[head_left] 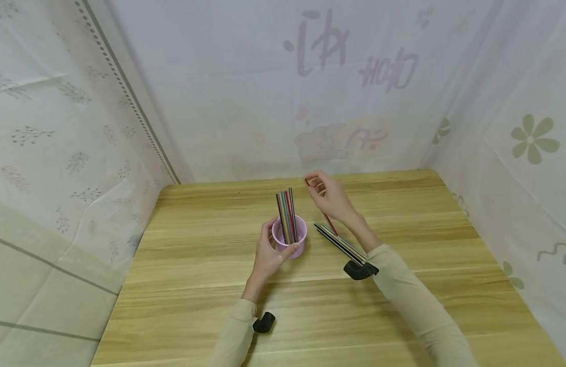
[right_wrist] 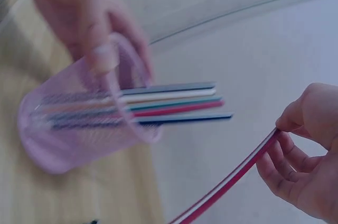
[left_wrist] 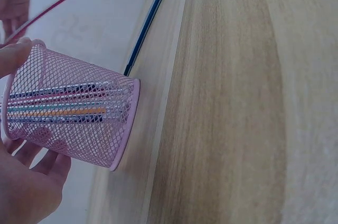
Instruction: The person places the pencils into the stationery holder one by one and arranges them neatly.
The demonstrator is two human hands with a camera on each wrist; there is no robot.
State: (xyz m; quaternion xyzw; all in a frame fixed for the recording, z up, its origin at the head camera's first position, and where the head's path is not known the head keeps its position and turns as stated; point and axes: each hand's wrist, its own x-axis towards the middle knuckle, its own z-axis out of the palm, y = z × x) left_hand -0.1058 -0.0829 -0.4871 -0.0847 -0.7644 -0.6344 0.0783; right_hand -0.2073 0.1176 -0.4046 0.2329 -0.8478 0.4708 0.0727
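Observation:
A pink mesh pencil cup is in my left hand, thumb at the rim and fingers round the far side. Several coloured pencils stand in it, their upper ends leaning out over the rim. My right hand is raised to the right of the cup, pinching a red pencil near its upper end between thumb and fingers. That pencil slants down over the table, apart from the cup. In the left wrist view, the mesh cup shows pencils through its wall.
Several loose pencils lie in a bundle right of the cup, partly under my right forearm. Black curved wrist mounts sit at both sleeves. The wooden table meets patterned fabric walls at its back and sides.

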